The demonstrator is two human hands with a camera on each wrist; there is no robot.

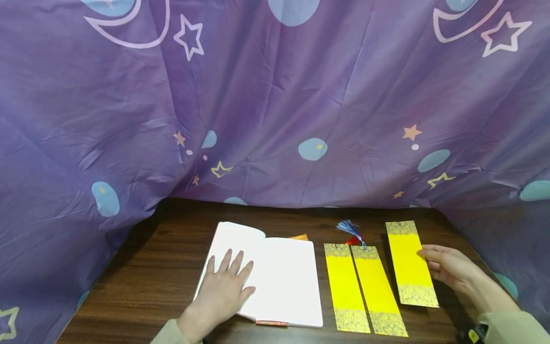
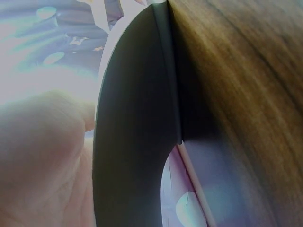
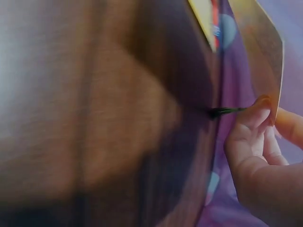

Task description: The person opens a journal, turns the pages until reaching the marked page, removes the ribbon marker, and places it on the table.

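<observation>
An open book [image 1: 288,282] with blank white pages lies on the dark wooden table. My left hand [image 1: 223,289] rests on its left page with the fingers spread straight. At the right, my right hand [image 1: 453,267] pinches the right edge of a yellow bookmark [image 1: 410,263] with patterned gold ends, between thumb and fingers. In the right wrist view this bookmark [image 3: 265,52] is tilted above the table, and a dark tassel [image 3: 220,112] hangs near the fingers. Two similar yellow bookmarks, one at left [image 1: 347,289] and one at right [image 1: 379,291], lie side by side between book and right hand.
A blue tassel [image 1: 350,231] and a red tassel [image 1: 355,239] lie at the tops of the two flat bookmarks. An orange tassel [image 1: 300,237] pokes out behind the book. A purple cloth [image 1: 275,105] with stars and moons hangs behind the table [image 1: 146,267].
</observation>
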